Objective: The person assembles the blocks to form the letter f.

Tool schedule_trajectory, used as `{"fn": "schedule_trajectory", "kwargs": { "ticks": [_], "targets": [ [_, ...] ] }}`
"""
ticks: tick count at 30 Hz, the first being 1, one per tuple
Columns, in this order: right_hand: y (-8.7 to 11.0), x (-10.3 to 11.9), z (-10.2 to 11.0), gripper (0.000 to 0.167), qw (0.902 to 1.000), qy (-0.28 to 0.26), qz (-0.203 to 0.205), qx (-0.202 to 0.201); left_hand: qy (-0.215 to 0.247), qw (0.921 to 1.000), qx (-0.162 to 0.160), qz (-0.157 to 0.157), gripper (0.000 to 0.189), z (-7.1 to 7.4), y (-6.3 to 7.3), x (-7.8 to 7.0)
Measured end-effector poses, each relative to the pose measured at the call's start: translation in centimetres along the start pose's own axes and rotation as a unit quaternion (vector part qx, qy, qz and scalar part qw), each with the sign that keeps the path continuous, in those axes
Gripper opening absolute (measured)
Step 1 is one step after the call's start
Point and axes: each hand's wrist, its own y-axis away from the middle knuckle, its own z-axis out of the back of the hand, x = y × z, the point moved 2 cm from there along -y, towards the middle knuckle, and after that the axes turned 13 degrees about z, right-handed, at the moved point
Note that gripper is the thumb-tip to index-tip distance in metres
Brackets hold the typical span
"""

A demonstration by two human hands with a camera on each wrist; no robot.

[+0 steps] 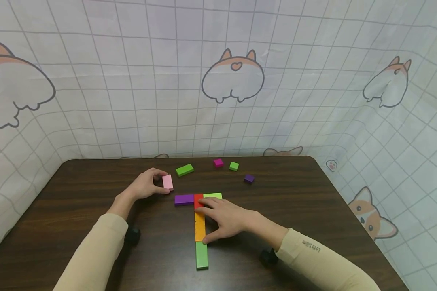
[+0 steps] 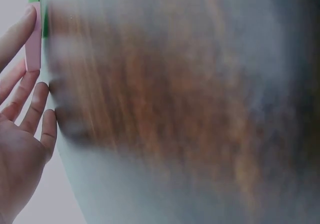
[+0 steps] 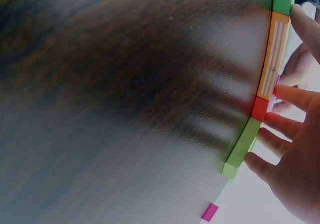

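Observation:
My left hand (image 1: 145, 184) pinches a pink block (image 1: 168, 182) between thumb and fingers, left of the block layout. In the left wrist view the pink block (image 2: 33, 41) stands between the thumb and a fingertip. My right hand (image 1: 225, 218) lies with fingers spread over the layout, fingertips at the red block (image 1: 198, 198) and thumb beside the lower end of the orange block (image 1: 200, 228). A green block (image 1: 202, 254) continues the line toward me. At the top, a purple block (image 1: 184, 199) adjoins the red one on the left and a yellow-green block (image 1: 213, 196) on the right, partly covered by my fingers.
Loose blocks lie toward the far edge of the dark wooden table (image 1: 276, 194): a green one (image 1: 184, 170), a magenta one (image 1: 218, 163), a small green one (image 1: 234, 166) and a dark purple one (image 1: 249, 178). A patterned cloth (image 1: 167, 101) hangs behind the table.

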Motion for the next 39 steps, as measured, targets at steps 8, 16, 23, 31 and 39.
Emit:
{"fn": "schedule_trajectory", "kwargs": {
  "ticks": [8,16,23,31,39],
  "targets": [
    [0.0,0.0,0.0,0.089,1.0,-0.001,-0.001,0.003,0.001,1.0,-0.007,-0.002,0.065,0.3,0.0,0.0],
    [0.0,0.2,0.2,0.09,0.9999,-0.007,-0.007,0.003,0.001,1.0,-0.008,0.001,0.066,0.3,0.0,-0.3],
    [0.0,0.2,0.3,0.09,0.9999,-0.011,-0.007,0.005,0.003,0.9999,-0.01,-0.011,0.068,-0.1,0.0,-1.2],
    [-0.1,0.0,0.1,0.09,0.9999,-0.011,-0.005,0.0,0.01,0.9997,-0.005,-0.02,0.068,-0.7,0.2,-3.1],
    [0.0,0.0,0.1,0.089,0.9999,-0.012,-0.001,-0.003,0.016,0.9993,0.002,-0.034,0.068,-1.8,-0.1,-4.7]
  ]
}}
